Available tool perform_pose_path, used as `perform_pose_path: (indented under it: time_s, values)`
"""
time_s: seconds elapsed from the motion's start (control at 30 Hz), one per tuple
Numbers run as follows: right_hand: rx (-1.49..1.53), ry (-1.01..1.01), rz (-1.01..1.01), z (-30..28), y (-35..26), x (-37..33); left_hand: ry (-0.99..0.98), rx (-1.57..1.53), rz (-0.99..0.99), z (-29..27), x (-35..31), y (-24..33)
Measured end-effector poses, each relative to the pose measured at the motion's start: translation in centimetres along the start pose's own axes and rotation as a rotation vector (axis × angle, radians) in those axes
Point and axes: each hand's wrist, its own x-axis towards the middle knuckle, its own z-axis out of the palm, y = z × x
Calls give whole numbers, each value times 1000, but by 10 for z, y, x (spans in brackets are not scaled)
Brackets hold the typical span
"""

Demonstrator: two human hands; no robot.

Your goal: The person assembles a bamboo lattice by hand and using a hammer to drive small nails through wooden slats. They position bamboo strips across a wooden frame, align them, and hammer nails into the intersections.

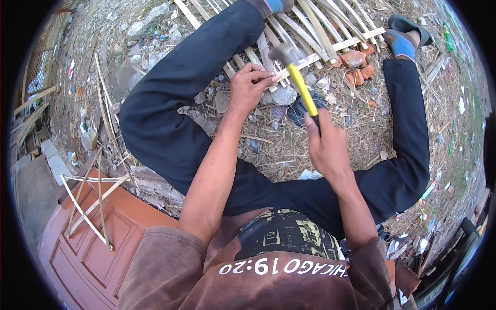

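Observation:
My right hand [329,147] is wrapped round the lower end of a hammer [302,88] with a yellow handle. The hammer's head is smeared by motion above the near end of a thin wooden crosspiece [343,45]. My left hand [248,88] pinches at that end of the crosspiece, thumb and fingers together; whatever sits between the fingertips is too small to make out. Several pale wooden slats [316,30] lie side by side under the crosspiece and run away from me. A grey stone [283,96] lies beneath the crosspiece's near end.
My legs in dark trousers [170,119] spread around the work. Broken orange bricks [354,59] and crumpled black plastic [305,107] lie between them. At lower left, a brown panelled door [95,253] has loose sticks [85,209] on it. Dry grass, rubble and litter cover the ground.

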Motion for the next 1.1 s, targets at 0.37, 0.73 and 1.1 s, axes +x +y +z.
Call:
perform_pose_path:
  time_s: [0.37, 0.73, 1.1]
  values:
    - [-12, -11, -20, 5, 3, -3, -7, 61, 47, -2, 3, 13]
    - [235, 92, 96, -18, -6, -12, -6, -15, -31, -5, 4, 12]
    - [270, 26, 199, 0, 12, -26, -17, -205, -199, -4, 1, 17]
